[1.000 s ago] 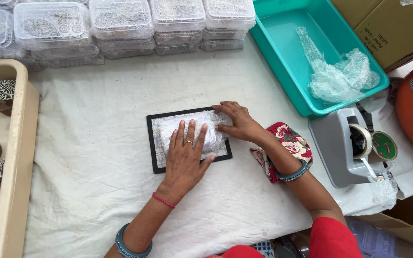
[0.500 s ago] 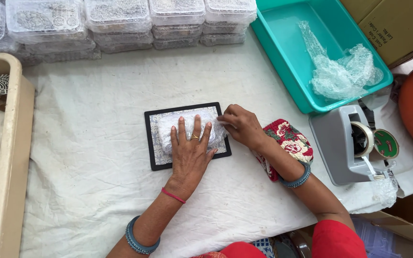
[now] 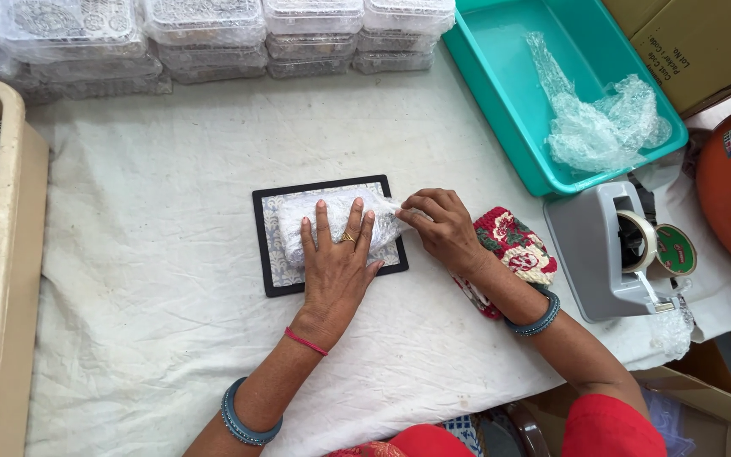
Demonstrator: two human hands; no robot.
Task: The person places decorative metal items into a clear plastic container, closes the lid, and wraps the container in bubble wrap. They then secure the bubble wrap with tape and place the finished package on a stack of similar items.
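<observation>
Head view: our left hand presses flat on the bubble-wrapped bundle atop the black-framed board, mid-tabletop. Our right hand pinches the wrap's loose end; slack there could, we judge, let it unravel.

The left hand lay flat, palm down, its fingers stretched forward and slightly spread, a ring on one of them. Its wrist was straight, with a thin red band around it, and the bare forearm ran back towards the lower edge of the view, carrying a blue bangle further up. The right hand sat just beside the left, to its right, knuckles up, its fingers curled inward and pinched together at the tips, pointing towards the left hand. The right wrist bent a little, and its forearm angled back and outward to the right, wearing a blue bangle, and ended at a red sleeve
</observation>
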